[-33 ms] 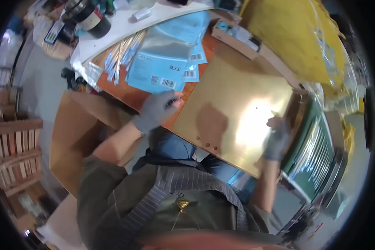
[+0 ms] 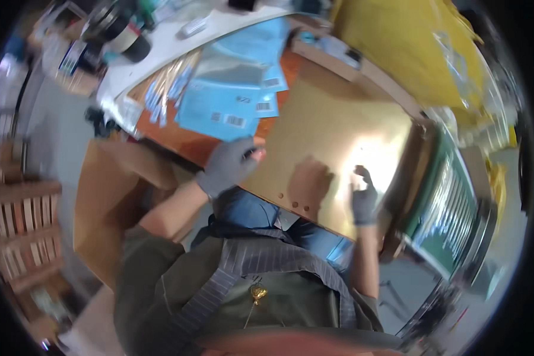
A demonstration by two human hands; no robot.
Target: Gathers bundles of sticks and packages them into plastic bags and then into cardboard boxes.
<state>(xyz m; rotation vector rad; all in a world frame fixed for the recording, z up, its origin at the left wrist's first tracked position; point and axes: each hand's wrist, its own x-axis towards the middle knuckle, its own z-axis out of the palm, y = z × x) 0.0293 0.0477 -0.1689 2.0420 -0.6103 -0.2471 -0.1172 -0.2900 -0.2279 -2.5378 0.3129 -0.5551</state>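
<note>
My left hand (image 2: pixel 232 161), in a grey glove with bare fingertips, hovers at the near left edge of a shiny gold-coloured board (image 2: pixel 314 118). Its fingers are curled together; what they hold, if anything, is hidden. Just beyond it lie light-blue printed packets (image 2: pixel 210 110) with clear upper parts. Over the board's bright right side is my right hand (image 2: pixel 364 196), gloved the same way. Its thumb and forefinger bend toward each other, and blur hides anything small between them. Several round holes (image 2: pixel 294 204) run along the board's near edge.
Thin sticks with pale-blue ends (image 2: pixel 166 89) lie left of the packets. A narrow cardboard box (image 2: pixel 326 56) and a big yellow bag (image 2: pixel 397 47) stand behind the board. On the right is a green rack (image 2: pixel 445 202); a dark jar (image 2: pixel 121 35) sits far left.
My right hand has moved left across the board. My left hand has shifted slightly right and nearer to me. The packets, seen a little further left, otherwise look the same.
</note>
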